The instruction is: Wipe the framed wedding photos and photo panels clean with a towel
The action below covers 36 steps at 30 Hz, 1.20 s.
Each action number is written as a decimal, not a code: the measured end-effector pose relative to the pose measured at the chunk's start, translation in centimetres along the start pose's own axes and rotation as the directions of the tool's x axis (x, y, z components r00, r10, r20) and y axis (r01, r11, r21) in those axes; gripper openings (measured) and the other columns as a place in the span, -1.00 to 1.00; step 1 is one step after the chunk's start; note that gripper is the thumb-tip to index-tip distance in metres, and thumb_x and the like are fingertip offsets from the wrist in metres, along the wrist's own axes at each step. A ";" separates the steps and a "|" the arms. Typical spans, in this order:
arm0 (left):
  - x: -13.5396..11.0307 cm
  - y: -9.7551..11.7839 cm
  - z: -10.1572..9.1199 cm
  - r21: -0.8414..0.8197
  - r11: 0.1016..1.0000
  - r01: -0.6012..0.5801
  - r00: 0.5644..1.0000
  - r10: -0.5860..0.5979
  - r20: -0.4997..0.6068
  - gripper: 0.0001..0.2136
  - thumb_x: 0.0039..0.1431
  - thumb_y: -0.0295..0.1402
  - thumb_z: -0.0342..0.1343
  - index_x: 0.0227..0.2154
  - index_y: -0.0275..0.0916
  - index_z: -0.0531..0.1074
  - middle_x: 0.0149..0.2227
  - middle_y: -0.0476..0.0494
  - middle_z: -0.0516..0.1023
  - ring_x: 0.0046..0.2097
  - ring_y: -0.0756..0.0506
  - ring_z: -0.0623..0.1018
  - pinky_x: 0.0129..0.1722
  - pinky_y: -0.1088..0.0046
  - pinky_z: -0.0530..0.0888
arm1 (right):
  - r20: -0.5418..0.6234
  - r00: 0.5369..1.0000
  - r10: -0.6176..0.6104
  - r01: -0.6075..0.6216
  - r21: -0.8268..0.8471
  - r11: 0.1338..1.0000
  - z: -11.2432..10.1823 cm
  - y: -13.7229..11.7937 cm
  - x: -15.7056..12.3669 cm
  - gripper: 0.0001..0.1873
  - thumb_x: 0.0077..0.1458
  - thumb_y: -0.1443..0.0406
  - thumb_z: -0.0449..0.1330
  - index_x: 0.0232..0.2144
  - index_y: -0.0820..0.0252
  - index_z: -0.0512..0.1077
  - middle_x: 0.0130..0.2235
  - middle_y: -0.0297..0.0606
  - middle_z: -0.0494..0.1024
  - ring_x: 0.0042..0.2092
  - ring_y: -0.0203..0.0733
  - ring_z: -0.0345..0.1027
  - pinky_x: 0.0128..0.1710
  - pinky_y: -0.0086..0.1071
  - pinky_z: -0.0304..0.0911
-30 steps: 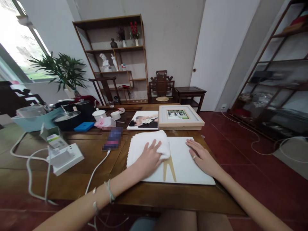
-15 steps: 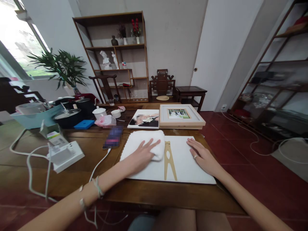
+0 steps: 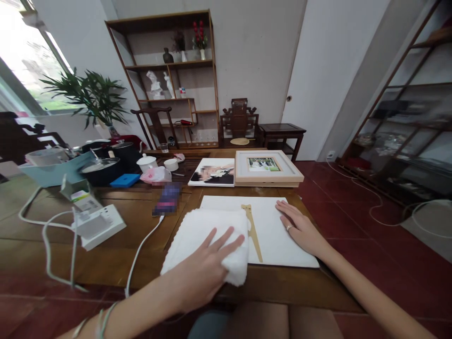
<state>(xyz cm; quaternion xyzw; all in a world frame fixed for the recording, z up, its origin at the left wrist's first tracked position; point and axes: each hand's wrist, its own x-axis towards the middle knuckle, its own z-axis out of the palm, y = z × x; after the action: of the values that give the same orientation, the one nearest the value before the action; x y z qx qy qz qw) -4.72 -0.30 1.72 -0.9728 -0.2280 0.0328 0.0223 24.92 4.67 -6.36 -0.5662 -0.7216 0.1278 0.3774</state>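
My left hand (image 3: pixel 208 266) lies with spread fingers on top of a folded white towel (image 3: pixel 201 230), pressing on it. The towel covers the left part of a flat white panel (image 3: pixel 226 201) and hangs over its front edge. A gold A-shaped piece (image 3: pixel 253 230), like a frame stand, lies on the panel, its left leg hidden by the towel. My right hand (image 3: pixel 300 226) rests on the panel's right side, fingers stretched out and a ring on one finger, holding nothing.
Behind the panel are a photo print (image 3: pixel 213 173) and a light wooden picture frame (image 3: pixel 270 176). To the left lie a phone (image 3: pixel 167 198) on a white cable, a white power strip (image 3: pixel 100 226), a blue box (image 3: pixel 125 180), pots (image 3: pixel 102 170) and a light-blue basin (image 3: pixel 44 174).
My left hand has slid the towel toward me, down over the panel's front edge. The towel now hides part of the gold stand. My right hand stays in place on the panel.
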 end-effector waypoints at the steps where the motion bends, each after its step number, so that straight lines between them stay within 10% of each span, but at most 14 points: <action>1: -0.5 0.5 0.0 -0.003 1.000 -0.006 1.000 0.006 -0.012 -0.81 0.05 -0.47 0.04 -0.31 -0.23 0.53 0.28 -0.12 -0.10 0.27 -0.29 -0.11 0.22 0.03 -0.04 | -0.001 1.000 -0.002 0.002 -0.001 1.000 0.0 0.0 0.0 -0.60 0.12 0.26 -0.02 0.02 0.12 0.32 0.14 -0.18 0.29 0.21 -0.07 0.04 0.19 0.00 -0.03; 6: -0.8 0.1 1.0 0.026 0.999 0.021 0.999 -0.019 -0.044 -0.82 0.04 -0.51 0.04 -0.34 -0.29 0.53 0.26 -0.23 -0.06 0.27 -0.25 -0.07 0.22 0.10 -0.03 | 0.005 1.000 -0.006 0.006 -0.026 1.000 -0.1 0.0 0.0 -0.60 0.13 0.26 -0.03 0.01 0.13 0.33 0.14 -0.17 0.30 0.21 -0.10 0.04 0.20 -0.04 -0.01; 18: 5.4 -8.9 1.7 -0.005 0.993 0.121 0.988 -0.121 -0.096 -0.72 0.29 -0.29 -0.16 -0.12 -0.13 0.44 0.27 -0.09 -0.07 0.28 -0.15 -0.10 0.18 0.14 0.02 | 0.045 0.999 0.012 -0.010 -0.041 0.999 -0.2 0.0 0.1 -0.59 0.14 0.25 -0.04 0.03 0.18 0.31 0.16 -0.15 0.27 0.23 -0.09 0.01 0.20 -0.04 -0.03; 30: -1.0 -1.0 0.7 -0.032 0.999 0.030 0.998 -0.032 -0.052 -0.83 0.16 -0.36 0.02 -0.41 -0.23 0.52 0.26 -0.05 -0.03 0.27 -0.26 -0.06 0.22 0.10 -0.04 | 0.033 0.999 -0.004 0.006 -0.054 0.999 -0.2 -0.2 0.1 -0.57 0.14 0.27 -0.07 0.03 0.25 0.31 0.15 -0.08 0.27 0.22 -0.08 0.02 0.20 -0.06 -0.01; 36: -1.0 -2.3 0.9 -0.063 0.998 0.032 0.997 -0.036 -0.071 -0.79 0.20 -0.37 -0.04 -0.27 -0.20 0.51 0.26 -0.03 -0.03 0.27 -0.21 -0.06 0.23 0.14 -0.04 | 0.038 0.999 0.007 -0.005 -0.067 0.998 -0.3 -0.3 0.0 -0.57 0.14 0.27 -0.06 0.03 0.27 0.30 0.15 -0.07 0.26 0.22 -0.09 0.01 0.21 -0.07 -0.03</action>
<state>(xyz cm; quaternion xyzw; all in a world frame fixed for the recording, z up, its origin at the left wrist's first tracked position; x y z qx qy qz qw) -6.67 1.36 1.03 -0.9696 -0.2445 -0.0099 0.0010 24.87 4.54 -5.97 -0.5783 -0.7308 0.1154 0.3438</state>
